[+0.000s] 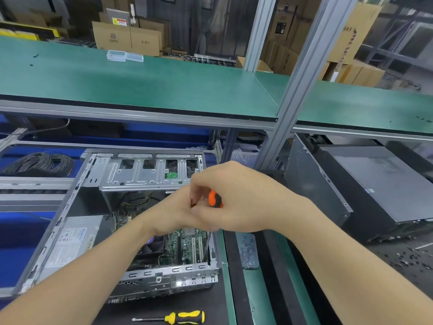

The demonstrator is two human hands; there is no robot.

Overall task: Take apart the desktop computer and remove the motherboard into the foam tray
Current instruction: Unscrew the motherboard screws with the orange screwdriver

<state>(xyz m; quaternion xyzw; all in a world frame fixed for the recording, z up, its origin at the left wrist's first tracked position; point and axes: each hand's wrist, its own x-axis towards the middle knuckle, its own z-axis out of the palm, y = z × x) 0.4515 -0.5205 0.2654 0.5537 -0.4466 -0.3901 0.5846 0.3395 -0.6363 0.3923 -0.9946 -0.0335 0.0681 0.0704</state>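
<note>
Motherboard (185, 247) just beneath the fingers (199, 182)

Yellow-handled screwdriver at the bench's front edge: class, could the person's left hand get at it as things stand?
Probably yes. The yellow-handled screwdriver lies uncovered on the black mat before the computer case. The left hand, up against the right hand gripping the orange-handled screwdriver, need only draw back.

green-topped shelf (140, 85) on aluminium post (297, 85); cardboard boxes (127, 37) stacked behind.
</note>
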